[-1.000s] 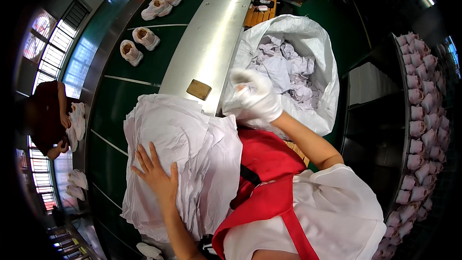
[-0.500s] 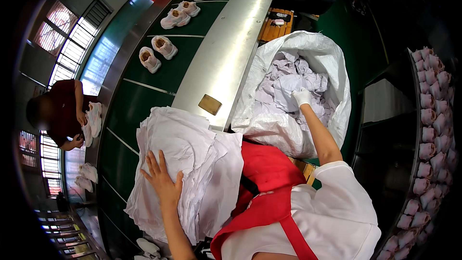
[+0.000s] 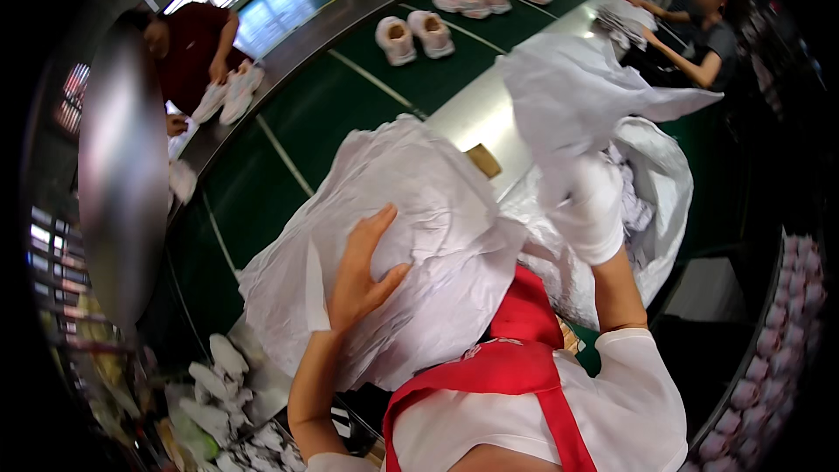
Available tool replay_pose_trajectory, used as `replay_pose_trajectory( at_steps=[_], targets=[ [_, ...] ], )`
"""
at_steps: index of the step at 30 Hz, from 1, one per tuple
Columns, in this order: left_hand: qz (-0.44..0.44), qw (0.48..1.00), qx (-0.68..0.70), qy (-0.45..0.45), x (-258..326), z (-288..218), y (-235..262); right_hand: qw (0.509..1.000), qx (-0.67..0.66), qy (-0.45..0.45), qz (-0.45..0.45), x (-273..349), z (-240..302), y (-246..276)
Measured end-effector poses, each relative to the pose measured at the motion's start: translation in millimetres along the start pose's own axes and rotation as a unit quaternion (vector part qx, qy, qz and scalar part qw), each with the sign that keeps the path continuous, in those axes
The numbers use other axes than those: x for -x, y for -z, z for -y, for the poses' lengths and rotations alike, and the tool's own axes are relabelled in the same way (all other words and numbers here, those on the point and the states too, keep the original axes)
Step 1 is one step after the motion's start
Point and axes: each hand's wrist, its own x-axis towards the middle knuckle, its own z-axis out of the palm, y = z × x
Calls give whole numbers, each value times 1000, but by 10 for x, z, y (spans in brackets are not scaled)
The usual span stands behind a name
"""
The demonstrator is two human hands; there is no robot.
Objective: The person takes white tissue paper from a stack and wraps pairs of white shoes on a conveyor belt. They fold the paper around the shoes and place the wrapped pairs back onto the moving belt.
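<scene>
A thick stack of thin white paper sheets (image 3: pixel 428 192) lies before me, with its edges uneven and wrinkled. My left hand (image 3: pixel 363 275) is bare and rests open over the stack, thumb spread; a folded paper edge stands up beside the wrist. In a white glove, my right hand (image 3: pixel 587 210) is raised over the near side of a white woven sack (image 3: pixel 669 153), gripping a large sheet of paper (image 3: pixel 572 92) that billows up and outward. Motion blurs the glove, so single fingers do not show. Crumpled paper (image 3: pixel 636 210) shows inside the sack.
Pairs of pale shoes (image 3: pixel 415 39) sit on the green conveyor belt (image 3: pixel 293 92). A brown block (image 3: pixel 482 160) lies on the metal ledge. One co-worker (image 3: pixel 188 48) holds shoes across the belt; another (image 3: pixel 708 44) handles paper. Shoe-shaped white pieces (image 3: pixel 214 385) are piled lower left, pink-white shoes (image 3: pixel 769 341) racked right.
My right hand has come up out of the sack with a sheet of paper. My left hand stays over the stack, its fingers now lifted and turned. The whole view has swung.
</scene>
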Motion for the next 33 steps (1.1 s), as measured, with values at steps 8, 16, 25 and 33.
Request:
replay_pose_trajectory(
  at_steps=[8, 16, 25, 33],
  targets=[
    [-338, 790, 458, 226, 278, -47, -44, 924, -21, 291, 245, -108, 1093, -1082],
    [-243, 821, 435, 278, 419, 17, 287, 942, -187, 251, 122, -952, 1117, -769],
    [-37, 919, 319, 228, 579, -18, 563, 888, -400, -25, 225, -1317, 862, -1173],
    [-129, 921, 164, 330, 953, 58, 979, 825, -391, -293, 284, -557, 304, -974]
  ],
)
